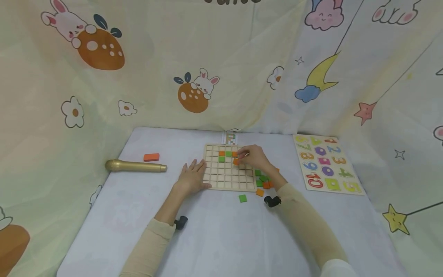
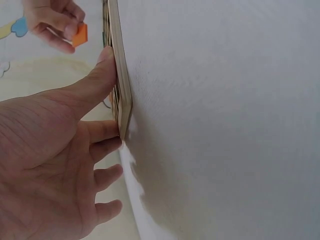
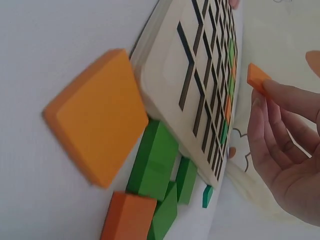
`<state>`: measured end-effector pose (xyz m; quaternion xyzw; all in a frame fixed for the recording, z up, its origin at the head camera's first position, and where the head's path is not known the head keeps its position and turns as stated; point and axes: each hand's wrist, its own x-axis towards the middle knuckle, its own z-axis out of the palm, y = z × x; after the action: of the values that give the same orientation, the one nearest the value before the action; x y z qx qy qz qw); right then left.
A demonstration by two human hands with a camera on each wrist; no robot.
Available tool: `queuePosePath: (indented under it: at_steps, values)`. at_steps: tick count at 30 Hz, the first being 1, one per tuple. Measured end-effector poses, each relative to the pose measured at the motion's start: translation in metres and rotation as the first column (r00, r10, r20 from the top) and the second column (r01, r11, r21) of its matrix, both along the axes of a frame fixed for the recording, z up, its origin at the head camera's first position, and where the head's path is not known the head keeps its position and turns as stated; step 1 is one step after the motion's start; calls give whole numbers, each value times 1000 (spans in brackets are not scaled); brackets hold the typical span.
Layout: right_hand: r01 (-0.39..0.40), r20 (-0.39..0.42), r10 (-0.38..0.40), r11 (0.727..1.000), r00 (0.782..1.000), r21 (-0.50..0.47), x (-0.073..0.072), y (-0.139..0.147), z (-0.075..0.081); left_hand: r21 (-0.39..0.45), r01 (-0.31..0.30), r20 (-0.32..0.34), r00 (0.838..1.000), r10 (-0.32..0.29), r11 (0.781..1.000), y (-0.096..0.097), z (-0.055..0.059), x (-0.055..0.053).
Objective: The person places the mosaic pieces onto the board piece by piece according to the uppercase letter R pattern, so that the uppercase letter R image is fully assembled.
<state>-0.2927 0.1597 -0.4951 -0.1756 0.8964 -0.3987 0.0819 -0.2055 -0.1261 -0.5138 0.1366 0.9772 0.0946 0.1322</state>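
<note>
A wooden grid board [image 1: 225, 179] lies on the white-covered table, with several orange and green tiles [image 1: 228, 154] set in its upper squares. My left hand [image 1: 190, 180] rests against the board's left edge, fingers spread, the thumb touching its near corner. Above the upper right of the grid, my right hand [image 1: 255, 157] pinches an orange square tile [image 3: 257, 77] between thumb and fingertips. In the right wrist view, that tile is held up apart from the board. Loose green tiles [image 3: 154, 160] and orange tiles [image 3: 100, 117] lie beside the board's right edge.
A printed pattern card [image 1: 231, 138] lies behind the board. On the left are a gold microphone [image 1: 135, 166] and an orange-red block [image 1: 151, 157]. A number puzzle board [image 1: 327, 165] lies at right. One green tile [image 1: 243, 198] lies in front of the board.
</note>
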Motion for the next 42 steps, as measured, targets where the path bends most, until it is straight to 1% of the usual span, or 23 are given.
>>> queuePosePath:
  at_steps: [6, 11, 18, 27, 34, 37, 42]
  values:
    - [-17, -9, 16, 1000, 1000, -22, -3, -17, -4, -7, 5, 5, 1000, -5, 1000, 0, -1, 0]
    - [-48, -38, 46, 998, 998, -35, -3, -33, -5, 1, 0, 16, 1000, 0, 1000, -1, 0, 0]
    - [-29, 14, 30, 998, 999, -50, -6, -50, -12, 4, 6, 14, 1000, -6, 1000, -1, 3, 0]
    - [-58, -5, 58, 998, 998, 5, -10, -59, -22, -5, 14, 8, 1000, -14, 1000, -2, 4, 1]
    - [-24, -29, 24, 999, 999, 22, -9, -61, -27, 3, 14, 12, 1000, -14, 1000, -1, 1, 0]
    - [-16, -37, 17, 1000, 999, 27, -8, -63, -28, 0, 12, 8, 1000, -12, 1000, -1, 1, 0]
    - [6, -16, -6, 1000, 1000, 20, -5, -62, -26, -3, 14, -3, 1000, -14, 1000, -2, 1, -1]
